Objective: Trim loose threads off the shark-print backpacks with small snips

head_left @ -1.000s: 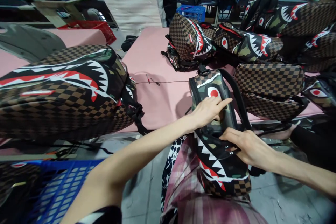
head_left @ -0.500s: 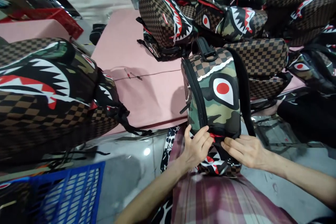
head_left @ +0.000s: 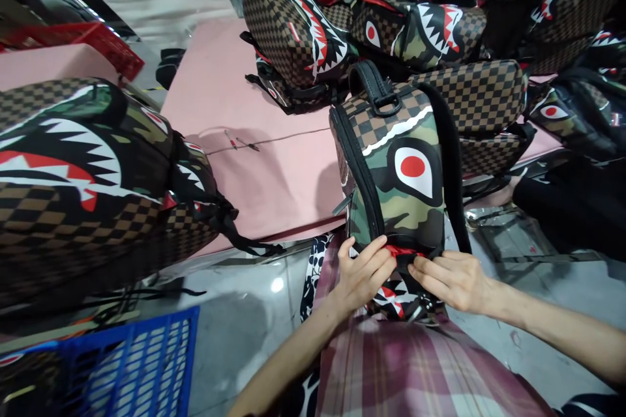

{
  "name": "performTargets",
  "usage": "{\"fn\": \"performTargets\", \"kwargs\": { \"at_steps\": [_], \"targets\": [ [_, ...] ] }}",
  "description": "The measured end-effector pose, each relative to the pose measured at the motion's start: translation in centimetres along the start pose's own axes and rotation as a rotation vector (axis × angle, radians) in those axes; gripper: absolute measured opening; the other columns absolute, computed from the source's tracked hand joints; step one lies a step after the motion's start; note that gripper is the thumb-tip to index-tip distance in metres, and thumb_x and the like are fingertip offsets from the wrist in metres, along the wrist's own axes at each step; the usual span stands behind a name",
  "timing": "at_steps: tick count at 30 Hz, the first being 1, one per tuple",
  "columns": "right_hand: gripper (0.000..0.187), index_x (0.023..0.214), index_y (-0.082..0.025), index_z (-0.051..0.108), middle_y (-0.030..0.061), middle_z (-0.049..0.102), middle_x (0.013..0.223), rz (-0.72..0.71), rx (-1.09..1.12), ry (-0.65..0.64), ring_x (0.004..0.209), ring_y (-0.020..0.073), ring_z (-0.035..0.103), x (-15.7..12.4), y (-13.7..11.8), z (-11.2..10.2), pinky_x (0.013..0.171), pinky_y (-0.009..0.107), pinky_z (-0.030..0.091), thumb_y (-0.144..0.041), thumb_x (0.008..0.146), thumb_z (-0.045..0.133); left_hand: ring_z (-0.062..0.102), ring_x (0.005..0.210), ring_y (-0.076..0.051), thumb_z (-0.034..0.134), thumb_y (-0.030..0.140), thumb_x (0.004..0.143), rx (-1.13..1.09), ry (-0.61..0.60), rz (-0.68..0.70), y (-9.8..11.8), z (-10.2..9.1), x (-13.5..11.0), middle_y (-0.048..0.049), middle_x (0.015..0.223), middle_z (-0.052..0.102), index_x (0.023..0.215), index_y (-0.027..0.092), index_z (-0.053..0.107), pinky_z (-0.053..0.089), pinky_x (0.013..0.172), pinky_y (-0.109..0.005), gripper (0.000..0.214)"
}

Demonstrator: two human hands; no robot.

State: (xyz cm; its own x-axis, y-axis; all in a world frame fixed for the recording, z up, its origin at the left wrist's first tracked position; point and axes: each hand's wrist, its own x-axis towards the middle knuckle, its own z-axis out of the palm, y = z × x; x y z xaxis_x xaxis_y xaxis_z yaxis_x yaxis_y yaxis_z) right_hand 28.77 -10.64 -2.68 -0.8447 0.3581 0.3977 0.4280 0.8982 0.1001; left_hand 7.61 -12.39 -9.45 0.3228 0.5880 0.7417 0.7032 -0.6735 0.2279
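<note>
A camouflage and brown-checked backpack (head_left: 411, 208) with a red-and-white eye stands upright on my lap, its black top handle (head_left: 374, 88) pointing away from me. Low on its side is a smaller pocket with shark teeth (head_left: 391, 300), and a strip of red lining (head_left: 403, 251) shows at the pocket's top. My left hand (head_left: 364, 273) grips the left part of that pocket edge, thumb apart and fingertips pressed in. On the right part, my right hand (head_left: 450, 277) pinches the black edge with curled fingers. The fingertips of both hands are partly hidden.
Another shark-patterned backpack (head_left: 73, 163) lies at the left. More backpacks (head_left: 298, 32) are heaped along the far side of the pink table (head_left: 264, 189). Small thread snippers (head_left: 242, 143) lie on it. A blue crate (head_left: 141, 358) stands at lower left, a red crate (head_left: 102, 42) behind.
The view has shifted slightly. Both hands keep their grip on the pocket edge, and more red lining shows between them now. The backpack's top leans a little nearer.
</note>
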Motion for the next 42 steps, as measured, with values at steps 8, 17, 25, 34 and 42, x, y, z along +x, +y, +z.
{"fn": "performTargets", "kwargs": {
  "at_steps": [8, 17, 25, 34, 42],
  "targets": [
    [0.025, 0.09, -0.014, 0.063, 0.0028, 0.068, 0.08, 0.077, 0.043, 0.113, 0.055, 0.0077, 0.049, 1.8, -0.1, 0.6, 0.05, 0.024, 0.033, -0.01, 0.091, 0.038, 0.052, 0.055, -0.011, 0.04, 0.033, 0.09, -0.308, -0.444, -0.862, 0.4, -4.0, 2.0, 0.0022, 0.063, 0.058, 0.074, 0.019, 0.052, 0.037, 0.055, -0.024, 0.024],
    [0.025, 0.073, -0.015, 0.062, 0.0013, 0.059, 0.067, 0.006, 0.021, 0.159, 0.051, 0.01, 0.043, 4.3, -1.7, 2.5, 0.049, 0.028, 0.027, -0.01, 0.087, 0.042, 0.037, 0.046, -0.007, 0.053, 0.029, 0.061, -0.781, -0.298, -1.327, -1.5, -1.9, 2.8, 0.0082, 0.049, 0.035, 0.058, 0.02, 0.035, 0.038, 0.051, -0.02, 0.021],
    [0.024, 0.075, -0.014, 0.063, 0.0013, 0.06, 0.068, 0.026, 0.039, 0.187, 0.051, 0.011, 0.041, 3.8, -1.3, 2.7, 0.05, 0.028, 0.026, -0.011, 0.088, 0.042, 0.04, 0.048, -0.007, 0.057, 0.032, 0.059, -0.864, -0.224, -1.395, -0.9, -1.7, 3.1, 0.0073, 0.051, 0.039, 0.06, 0.018, 0.041, 0.041, 0.052, -0.021, 0.021],
    [0.019, 0.084, -0.017, 0.064, -0.0001, 0.059, 0.068, 0.299, -0.149, 0.127, 0.052, 0.0099, 0.044, 4.7, 1.1, 1.5, 0.054, 0.028, 0.025, -0.01, 0.086, 0.046, 0.056, 0.084, -0.016, 0.052, 0.036, 0.082, -0.266, 0.001, -1.057, -2.5, -2.8, 2.1, -0.0057, 0.091, 0.06, 0.093, 0.017, 0.056, 0.044, 0.076, -0.028, 0.023],
    [0.019, 0.069, -0.017, 0.06, 0.0003, 0.056, 0.066, 0.585, -0.377, -0.167, 0.05, 0.0113, 0.045, 7.3, 4.4, 2.2, 0.052, 0.028, 0.018, -0.003, 0.076, 0.049, 0.048, 0.118, -0.024, 0.062, 0.024, 0.075, -0.629, -0.023, -1.064, -3.3, 1.7, 1.2, -0.0097, 0.126, 0.051, 0.129, 0.02, 0.042, 0.038, 0.1, -0.037, 0.058]
  ]
}}
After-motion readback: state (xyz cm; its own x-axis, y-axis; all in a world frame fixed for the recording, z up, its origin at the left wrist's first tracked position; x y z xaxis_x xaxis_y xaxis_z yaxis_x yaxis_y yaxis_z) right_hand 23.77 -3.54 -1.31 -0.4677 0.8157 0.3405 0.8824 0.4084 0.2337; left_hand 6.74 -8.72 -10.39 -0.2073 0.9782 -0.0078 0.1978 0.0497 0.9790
